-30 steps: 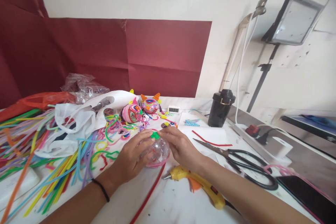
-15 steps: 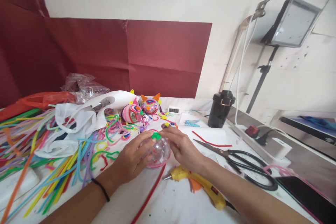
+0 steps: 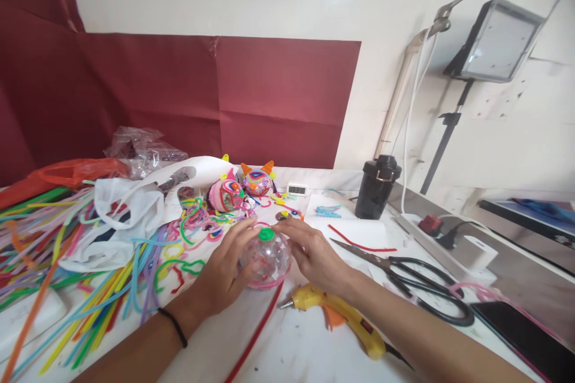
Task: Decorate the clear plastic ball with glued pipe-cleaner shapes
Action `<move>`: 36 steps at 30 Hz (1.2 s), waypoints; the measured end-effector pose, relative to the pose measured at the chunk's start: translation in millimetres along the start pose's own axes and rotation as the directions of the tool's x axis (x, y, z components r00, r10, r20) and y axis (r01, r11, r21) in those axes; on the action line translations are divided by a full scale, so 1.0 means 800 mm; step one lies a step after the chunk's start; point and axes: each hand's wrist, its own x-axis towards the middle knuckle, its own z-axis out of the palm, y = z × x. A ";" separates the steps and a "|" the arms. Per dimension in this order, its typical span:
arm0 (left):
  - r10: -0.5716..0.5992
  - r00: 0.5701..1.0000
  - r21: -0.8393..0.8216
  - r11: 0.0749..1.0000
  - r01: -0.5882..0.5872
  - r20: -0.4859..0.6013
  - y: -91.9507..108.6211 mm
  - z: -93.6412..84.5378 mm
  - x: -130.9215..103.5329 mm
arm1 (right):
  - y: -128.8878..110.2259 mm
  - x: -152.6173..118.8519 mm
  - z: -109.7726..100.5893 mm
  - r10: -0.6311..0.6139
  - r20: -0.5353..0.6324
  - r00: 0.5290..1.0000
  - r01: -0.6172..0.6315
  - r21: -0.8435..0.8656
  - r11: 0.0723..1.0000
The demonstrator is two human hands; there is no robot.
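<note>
While the clear ball (image 3: 272,260) is clasped at near centre of the surface (image 3: 305,341), in the grip of left hand (image 3: 227,266) and right hand (image 3: 313,251), green top (image 3: 266,234) and pink base (image 3: 266,286) seem finished; its sides are left mostly bare, unlike the far decorated balls (image 3: 258,181).

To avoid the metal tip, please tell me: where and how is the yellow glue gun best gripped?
Probably by the curved handle, coming from the near side: the yellow glue gun lies flat, its metal tip points left, and the right forearm borders its far edge.
</note>
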 end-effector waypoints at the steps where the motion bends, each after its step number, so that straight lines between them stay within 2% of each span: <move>1: -0.031 1.000 -0.018 0.999 0.031 -0.003 0.000 0.001 0.000 | 0.001 0.000 0.000 0.014 0.003 1.000 -0.014 -0.002 1.000; 6: -0.173 0.982 -0.144 0.972 0.184 0.080 -0.002 0.006 0.001 | -0.005 -0.001 -0.005 0.120 0.036 0.992 -0.120 -0.009 0.993; 9: -0.211 0.976 -0.133 0.967 0.217 0.055 -0.001 0.007 0.002 | -0.011 -0.001 -0.007 0.155 0.067 0.986 -0.155 -0.013 0.988; 14: -0.153 0.987 -0.085 0.984 0.156 0.036 0.002 0.005 0.006 | -0.010 0.000 -0.009 0.160 0.120 0.980 -0.160 -0.013 0.987; 20: -0.085 0.995 -0.035 0.996 0.087 0.051 0.005 -0.002 0.008 | -0.003 0.000 -0.014 0.139 0.097 0.985 -0.139 -0.010 0.990; 33: -0.062 0.998 0.058 0.996 0.062 -0.004 0.006 -0.001 0.008 | -0.005 -0.001 -0.011 0.107 0.090 0.990 -0.107 -0.008 0.994; 36: -0.018 0.999 0.079 0.997 0.015 0.034 0.005 0.000 0.008 | -0.005 -0.002 -0.010 0.111 0.093 0.990 -0.110 -0.009 0.994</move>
